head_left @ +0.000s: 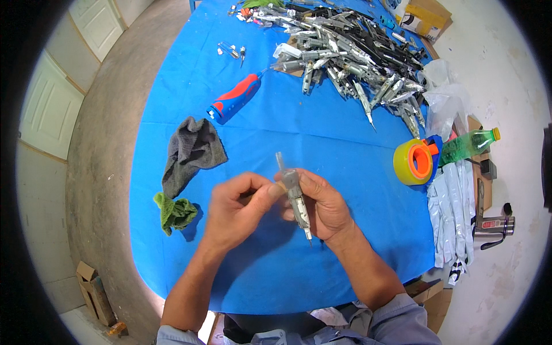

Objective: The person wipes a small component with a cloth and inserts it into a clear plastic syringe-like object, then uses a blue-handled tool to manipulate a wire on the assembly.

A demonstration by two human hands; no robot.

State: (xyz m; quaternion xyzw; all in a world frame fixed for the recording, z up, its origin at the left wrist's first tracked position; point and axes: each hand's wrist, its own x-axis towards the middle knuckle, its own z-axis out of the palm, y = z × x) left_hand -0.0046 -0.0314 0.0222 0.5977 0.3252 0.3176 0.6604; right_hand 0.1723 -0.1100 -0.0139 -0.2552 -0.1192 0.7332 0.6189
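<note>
One slim grey device (298,201) hangs at a tilt over the blue surface (397,241), toward its near edge, pinched by the right hand's (326,207) thumb and fingers, while the left hand's (236,210) thumb and forefinger press together at its side (can't tell what's between them). IMO, grip the body snugly, off the thin tip, and work gently. Toward the left edge: two cloths (192,155), one red-and-blue tool (238,98); right edge: one tape roll (409,163); far right corner: a pile of similar devices (345,52), too tangled to count.
</note>
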